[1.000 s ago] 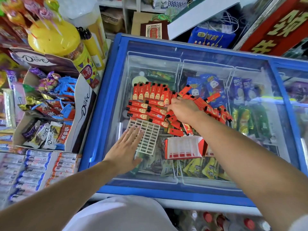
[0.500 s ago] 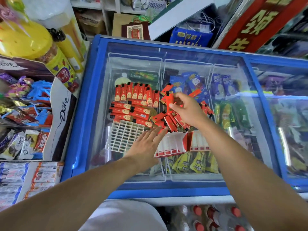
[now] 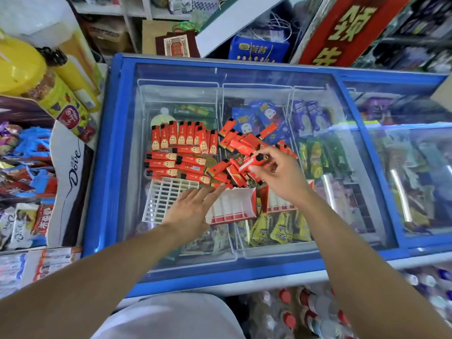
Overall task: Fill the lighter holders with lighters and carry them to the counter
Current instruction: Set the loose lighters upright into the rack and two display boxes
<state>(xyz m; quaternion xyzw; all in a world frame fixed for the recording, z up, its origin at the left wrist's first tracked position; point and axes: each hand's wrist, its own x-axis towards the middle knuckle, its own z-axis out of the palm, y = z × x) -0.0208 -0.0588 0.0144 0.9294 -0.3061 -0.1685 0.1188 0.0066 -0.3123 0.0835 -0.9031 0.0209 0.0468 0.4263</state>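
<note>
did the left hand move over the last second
Yes. The left hand slid right, off the white grid tray and onto the red and white lighter holder on the freezer lid.

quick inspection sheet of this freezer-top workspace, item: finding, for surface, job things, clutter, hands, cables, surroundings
surface: glass lid of a blue-framed chest freezer, ice cream packs visible under the glass.
job's things: red lighters spread on the lid, some in neat rows, some in a loose heap; white grid holder with empty slots; red-and-white holder boxes, no lighters seen in them.
clutter: nothing seen on the lid beyond the job's things.
grippers: left hand flat, fingers straight, over the grid holder and box; right hand pinches one lighter.
cables: nothing seen.
surroundings: Dove sweets box and yellow jar on the left, bottles below, red sign behind.
</note>
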